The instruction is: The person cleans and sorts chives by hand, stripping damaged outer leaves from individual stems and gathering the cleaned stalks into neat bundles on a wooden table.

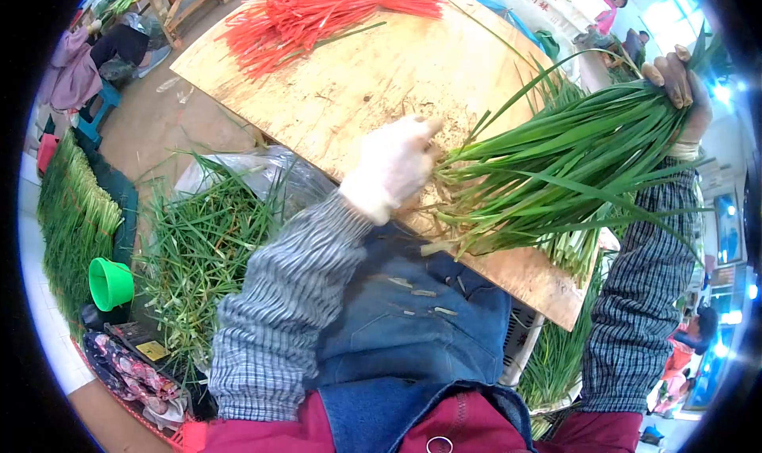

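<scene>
Looking down from the person's head, I see a bunch of long green leaves near two o'clock, over the wooden board, with the right hand farther out at two o'clock, its fingers curled round the leafy end. The left hand, in a white glove near twelve o'clock, has bent fingers beside the pale stalk ends, but it's blurry, so I can't tell if it pinches anything. I think the bunch is light, bendy, a bit slippery and easy to bruise, so a gentle hold round all the leaves together seems best.
</scene>
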Demonstrator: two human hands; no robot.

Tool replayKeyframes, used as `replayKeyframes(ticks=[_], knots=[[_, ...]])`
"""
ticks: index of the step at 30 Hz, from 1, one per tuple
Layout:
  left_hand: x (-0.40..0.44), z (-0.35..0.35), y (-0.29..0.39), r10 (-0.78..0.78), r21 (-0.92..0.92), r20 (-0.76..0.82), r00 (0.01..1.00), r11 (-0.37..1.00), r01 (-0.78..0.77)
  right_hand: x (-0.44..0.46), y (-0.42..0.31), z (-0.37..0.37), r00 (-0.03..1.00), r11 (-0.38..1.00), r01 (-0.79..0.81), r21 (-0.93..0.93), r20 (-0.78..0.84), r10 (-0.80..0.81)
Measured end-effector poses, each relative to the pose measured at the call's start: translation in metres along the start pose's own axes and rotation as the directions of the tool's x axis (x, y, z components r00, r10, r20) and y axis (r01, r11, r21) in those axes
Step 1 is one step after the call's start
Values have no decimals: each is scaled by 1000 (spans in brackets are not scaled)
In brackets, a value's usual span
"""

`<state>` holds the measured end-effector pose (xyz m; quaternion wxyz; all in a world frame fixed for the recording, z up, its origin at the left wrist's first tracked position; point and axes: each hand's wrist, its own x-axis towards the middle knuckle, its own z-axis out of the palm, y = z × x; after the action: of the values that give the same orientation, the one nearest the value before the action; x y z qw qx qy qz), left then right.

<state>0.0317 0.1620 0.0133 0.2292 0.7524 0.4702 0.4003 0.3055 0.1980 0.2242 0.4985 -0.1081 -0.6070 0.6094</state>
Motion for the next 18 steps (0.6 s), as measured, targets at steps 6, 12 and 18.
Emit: replayKeyframes(ticks=[6,12,18], knots=[[9,21,-6,-25,-350,191,981,932,92,-3,-1,-1,1000,1000,4,-19,-16,-4],[-24,-32,-8,68,-177,-18,998,982,-70,-7,2,0,998,999,32,-29,-52,-33],[-177,-194,-78,-507,451,217,834,810,375,-5,-3,-18,996,999,39,-13,-86,-40]])
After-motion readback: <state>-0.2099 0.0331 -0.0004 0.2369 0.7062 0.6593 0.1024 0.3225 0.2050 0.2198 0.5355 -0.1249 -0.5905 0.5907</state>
